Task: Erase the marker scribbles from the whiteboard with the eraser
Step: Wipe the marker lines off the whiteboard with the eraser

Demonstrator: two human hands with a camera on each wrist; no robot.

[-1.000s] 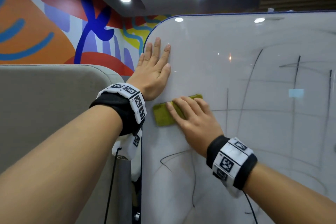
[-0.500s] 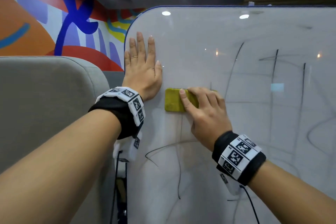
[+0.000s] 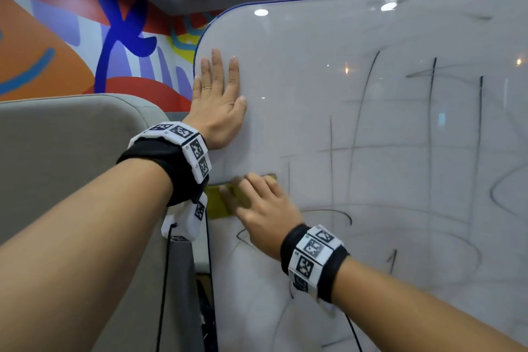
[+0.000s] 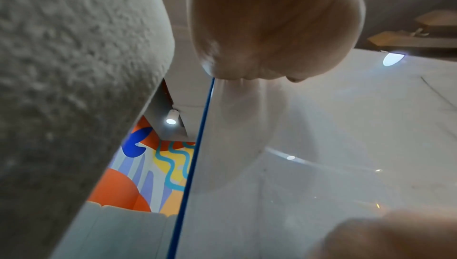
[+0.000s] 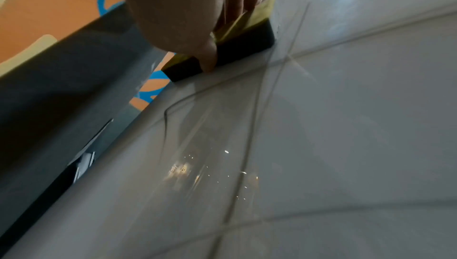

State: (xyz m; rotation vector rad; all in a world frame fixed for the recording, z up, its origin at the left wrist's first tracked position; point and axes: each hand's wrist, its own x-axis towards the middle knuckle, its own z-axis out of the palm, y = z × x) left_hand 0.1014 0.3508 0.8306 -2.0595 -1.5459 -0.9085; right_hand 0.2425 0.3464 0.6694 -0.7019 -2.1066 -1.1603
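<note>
The whiteboard [image 3: 371, 128] stands upright before me with dark marker scribbles [image 3: 430, 137] across its middle and right. My left hand [image 3: 220, 100] lies flat on the board's upper left, fingers straight and pointing up; the left wrist view shows its palm heel [image 4: 272, 28] on the glossy board [image 4: 346, 146]. My right hand [image 3: 257, 208] holds the yellow-green eraser [image 3: 214, 203] against the board near its left edge, partly behind my left wristband. In the right wrist view the thumb [image 5: 207, 56] pinches the eraser's dark felt side [image 5: 242, 46] while the fingers lie over its yellow back.
A grey padded partition [image 3: 71, 157] stands close at the left, just beyond the board's blue-trimmed edge [image 4: 195, 155]. A colourful mural [image 3: 85, 46] covers the wall behind. Cables [image 3: 164, 280] hang from the wrist cameras beside the board's edge.
My right hand has slid the eraser down and to the left, from beside the left palm to below the left wrist. The left hand has stayed flat on the board.
</note>
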